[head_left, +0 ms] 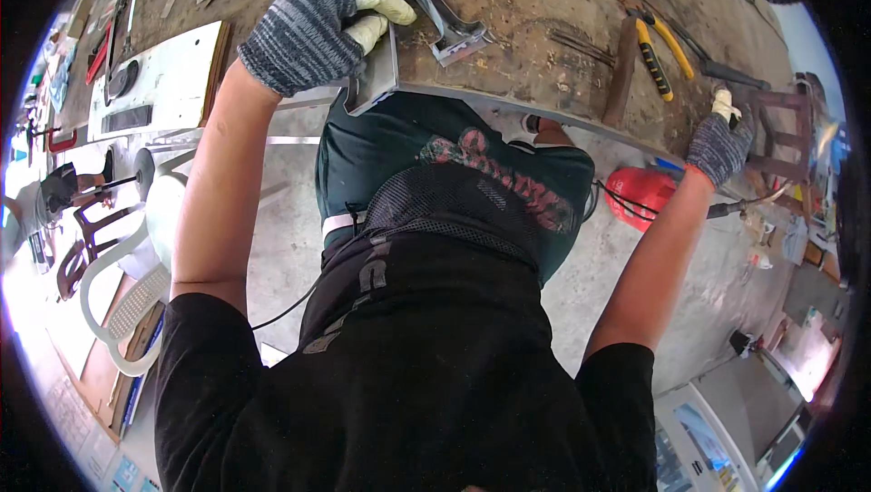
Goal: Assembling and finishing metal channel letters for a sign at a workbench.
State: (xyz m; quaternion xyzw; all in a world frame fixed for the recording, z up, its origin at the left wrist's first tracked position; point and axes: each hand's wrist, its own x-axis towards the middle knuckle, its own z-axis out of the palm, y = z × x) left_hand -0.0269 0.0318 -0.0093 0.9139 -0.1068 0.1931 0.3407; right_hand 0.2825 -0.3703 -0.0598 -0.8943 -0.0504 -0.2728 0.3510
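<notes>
My left hand (313,25), in a grey knit glove with cream-covered fingertips, is closed on a grey metal bracket (381,75) at the bench's near edge. Thumb and finger pinch its upright side. Just right of it, a second angled metal piece (458,38) with a flared foot lies on the wood. Far to the right, my right hand (721,143) wears a matching glove and is at the bench corner, fingers curled. Whatever it may hold is hidden. Close above that hand is a dark bar-like tool (735,75).
The worn wooden bench (517,2) carries yellow-handled pliers (653,57), a rusty flat bar (621,70) and thin rods (581,46). A white board (172,75) lies at left. Beneath the bench edge is a red rounded object (640,194). A pale plastic chair (127,302) stands left.
</notes>
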